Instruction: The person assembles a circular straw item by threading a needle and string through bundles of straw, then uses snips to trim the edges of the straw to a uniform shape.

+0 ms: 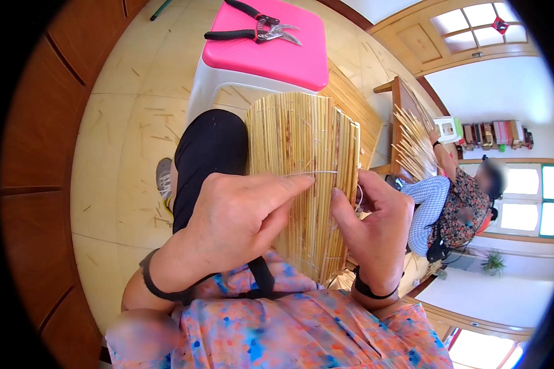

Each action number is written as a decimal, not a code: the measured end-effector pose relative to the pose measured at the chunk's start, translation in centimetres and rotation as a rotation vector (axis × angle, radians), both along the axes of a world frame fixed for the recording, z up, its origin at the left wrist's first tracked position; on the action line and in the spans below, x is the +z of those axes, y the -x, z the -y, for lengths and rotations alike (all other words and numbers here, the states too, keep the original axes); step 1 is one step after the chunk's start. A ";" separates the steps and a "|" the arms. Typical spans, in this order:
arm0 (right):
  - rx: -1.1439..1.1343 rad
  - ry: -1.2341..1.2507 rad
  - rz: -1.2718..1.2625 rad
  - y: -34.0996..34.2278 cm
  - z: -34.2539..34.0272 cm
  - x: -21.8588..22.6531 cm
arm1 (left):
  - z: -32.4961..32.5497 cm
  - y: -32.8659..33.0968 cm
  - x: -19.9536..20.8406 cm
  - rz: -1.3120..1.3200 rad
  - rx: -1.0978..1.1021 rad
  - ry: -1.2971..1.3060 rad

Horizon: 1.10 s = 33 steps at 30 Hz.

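Left fingers (300, 183) touch stalk panel (289, 135); right fingers (345, 212) seemingly pinch its edge.

Both hands up close to each other. Left hand (240, 206) has its back facing up, index finger (295, 187) poking out to the right, other fingers curled under, forearm (173, 264) slanting in from lower left. Right hand (385, 212) is pretty upright, thumb (345, 212) leaning inward, fingers partly hidden.

Bright daylight, strong fisheye bend
Windows (518, 216) at right glare white; cabinet (37, 240) edges curve toward the black rim; blur masks another person's face (493, 176); central stalks (289, 138) look sharp.
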State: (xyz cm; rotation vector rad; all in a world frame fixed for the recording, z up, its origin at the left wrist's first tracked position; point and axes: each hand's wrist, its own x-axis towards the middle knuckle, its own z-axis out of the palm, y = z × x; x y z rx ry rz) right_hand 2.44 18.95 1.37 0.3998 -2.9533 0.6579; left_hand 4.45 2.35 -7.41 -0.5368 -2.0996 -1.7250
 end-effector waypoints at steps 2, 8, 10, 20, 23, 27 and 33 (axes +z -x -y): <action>-0.002 0.010 -0.012 -0.2 -0.1 -0.1 | 0.1 -0.3 0.0 -0.015 -0.025 -0.021; -0.038 0.151 0.009 -1.3 -0.4 -1.2 | 1.7 -1.4 1.0 0.121 -0.188 -0.155; -0.046 0.175 0.012 -1.5 0.0 -1.1 | 1.9 -1.3 0.9 0.219 -0.289 -0.112; -0.064 0.223 0.007 -4.2 -0.2 0.0 | 2.3 -4.3 1.9 0.086 -0.138 0.047; -0.078 0.240 0.019 -3.5 -0.1 0.8 | 2.2 -4.0 3.1 0.035 -0.088 0.078; -0.065 0.255 0.000 -4.2 0.0 1.6 | 2.1 -4.7 4.3 0.023 -0.080 0.109; -0.070 0.201 -0.015 -6.1 0.3 1.3 | 2.4 -6.2 3.9 -0.007 -0.045 0.126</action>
